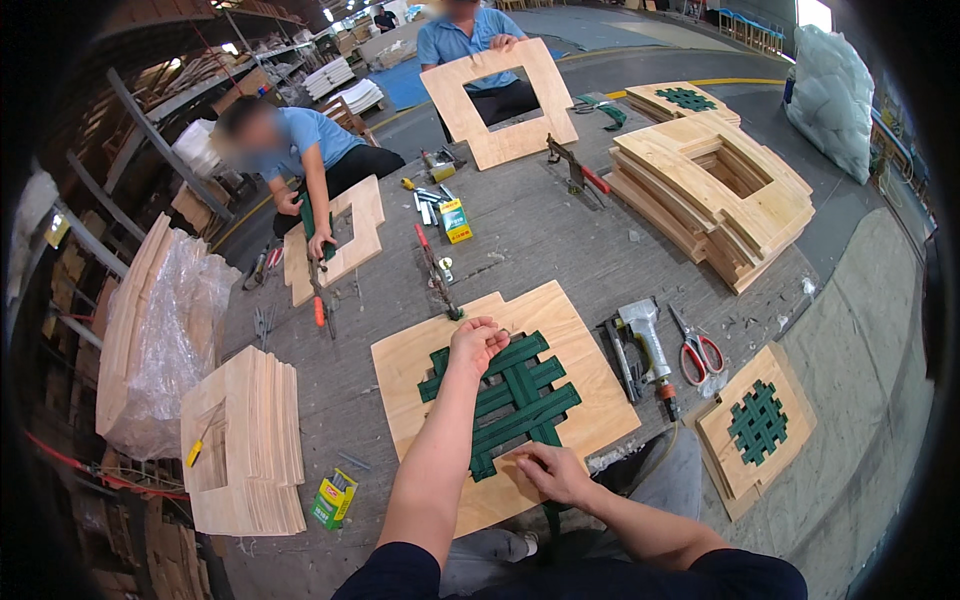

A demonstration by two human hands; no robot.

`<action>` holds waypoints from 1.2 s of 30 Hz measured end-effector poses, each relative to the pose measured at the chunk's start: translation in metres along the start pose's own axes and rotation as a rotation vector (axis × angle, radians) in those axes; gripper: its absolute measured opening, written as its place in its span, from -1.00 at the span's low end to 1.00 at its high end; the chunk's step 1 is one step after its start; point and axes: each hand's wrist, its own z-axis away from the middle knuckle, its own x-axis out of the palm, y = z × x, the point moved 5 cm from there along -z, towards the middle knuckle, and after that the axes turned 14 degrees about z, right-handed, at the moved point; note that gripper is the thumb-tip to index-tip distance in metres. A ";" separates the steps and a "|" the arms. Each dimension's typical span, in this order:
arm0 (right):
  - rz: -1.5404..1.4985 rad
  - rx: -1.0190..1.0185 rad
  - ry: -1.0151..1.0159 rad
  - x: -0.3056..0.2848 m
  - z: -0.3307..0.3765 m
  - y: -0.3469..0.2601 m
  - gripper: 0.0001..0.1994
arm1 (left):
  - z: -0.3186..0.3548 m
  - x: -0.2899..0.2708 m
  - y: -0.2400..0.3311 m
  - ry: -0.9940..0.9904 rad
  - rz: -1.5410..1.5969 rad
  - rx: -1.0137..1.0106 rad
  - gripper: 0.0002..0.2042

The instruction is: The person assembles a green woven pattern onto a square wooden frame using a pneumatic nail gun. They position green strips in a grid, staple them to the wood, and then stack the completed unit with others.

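I look down on a wide grey tabletop [560, 240] that carries everything here. Directly under my hands lies a square plywood frame [420, 365], flat, with green webbing straps [520, 395] woven across its opening. Beyond my left hand, two other people work on similar frames. Off to the right of my right hand sits a tall stack of plywood frames [720, 185], and close to that hand lies a smaller finished frame [757, 425] with green weave.

My left hand [478, 345] reaches to the far edge of the weave, fingers pinched together on a strap end. My right hand [552, 470] presses down at the near edge, fingers together on another strap end and the wood beside it.

I judge the plywood stiff and fairly light, best gripped by its outer edges; the webbing looks soft, flat and floppy, so it wants holding near its ends under tension.

Just right of my hands rests a grey pneumatic stapler [645, 340], then red-handled scissors [697, 350]. A small green staple box [333, 497] lies left of my left forearm.
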 end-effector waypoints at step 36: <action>0.134 -0.169 0.388 -0.087 -0.200 0.009 -0.79 | 0.016 -0.003 0.002 -0.028 -0.543 0.200 -0.86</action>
